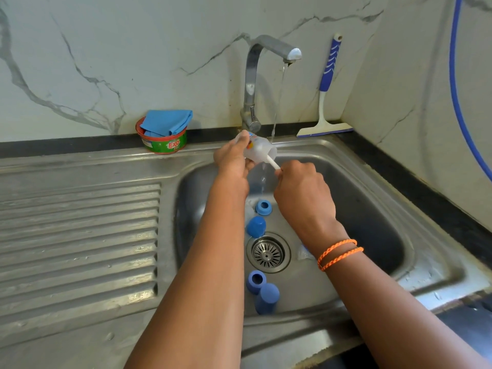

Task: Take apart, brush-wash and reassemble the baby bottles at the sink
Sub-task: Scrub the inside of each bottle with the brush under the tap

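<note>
Head view, near to far. Bottom centre of the sink [372,209]: blue collar ring [256,280] touching a blue cap [267,298]. Above them the drain strainer [268,253], then a second cap [256,226] and second ring [263,206], just beside each other. Right hand [303,193], orange cords on its wrist, grip curled round the white brush handle [273,163]; handle runs up-left into the bottle mouth. Left hand [232,158] grip wrapped round the base end of the clear bottle [259,148], held tilted, mouth to the right, above the basin at frame centre. Tap [266,65] running, stream landing just right of the bottle. On the counter behind: soap tub [162,145] with blue cloth, squeegee [326,102] leaning on the wall.
</note>
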### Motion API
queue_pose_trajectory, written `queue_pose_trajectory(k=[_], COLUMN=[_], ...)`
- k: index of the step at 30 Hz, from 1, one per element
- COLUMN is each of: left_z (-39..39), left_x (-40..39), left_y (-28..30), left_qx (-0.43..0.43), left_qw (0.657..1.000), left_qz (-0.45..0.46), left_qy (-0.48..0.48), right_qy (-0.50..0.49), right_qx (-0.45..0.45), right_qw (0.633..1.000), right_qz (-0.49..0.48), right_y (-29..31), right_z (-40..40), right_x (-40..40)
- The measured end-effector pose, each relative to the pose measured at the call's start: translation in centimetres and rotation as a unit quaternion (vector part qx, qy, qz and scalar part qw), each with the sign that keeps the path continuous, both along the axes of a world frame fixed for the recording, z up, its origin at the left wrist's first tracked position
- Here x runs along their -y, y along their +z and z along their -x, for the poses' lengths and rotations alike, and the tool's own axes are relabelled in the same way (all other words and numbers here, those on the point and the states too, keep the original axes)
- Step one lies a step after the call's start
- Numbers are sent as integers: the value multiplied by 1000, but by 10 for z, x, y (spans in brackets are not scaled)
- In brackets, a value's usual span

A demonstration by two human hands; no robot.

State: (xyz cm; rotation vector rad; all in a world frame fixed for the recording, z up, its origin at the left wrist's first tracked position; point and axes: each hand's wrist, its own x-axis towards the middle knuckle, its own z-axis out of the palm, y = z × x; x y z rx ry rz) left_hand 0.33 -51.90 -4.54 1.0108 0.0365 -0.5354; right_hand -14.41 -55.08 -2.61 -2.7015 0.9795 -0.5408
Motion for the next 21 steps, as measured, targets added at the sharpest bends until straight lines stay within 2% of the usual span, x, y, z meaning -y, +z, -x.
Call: queue_pose_trajectory(k=[5,10,14,21], left_z=[-1,-7,-12,-18], left_x=[7,-2,-15,-26], left_y=[-7,-6,-6,-1], left_qx=[126,158,104,-1], left_qw=[985,977,984,997], left_qz=[-115,-140,-137,-80], left_qy=[23,-18,-50,-21], right_qy=[32,93,135,137], right_qx=[-55,-49,-37,24], right_qw=[998,992,987,983], right_qz=[-14,-65,-83,-118], right_y=[4,-4,-5,-15], right_z=[0,0,3,-1], right_x=[12,41,48,32])
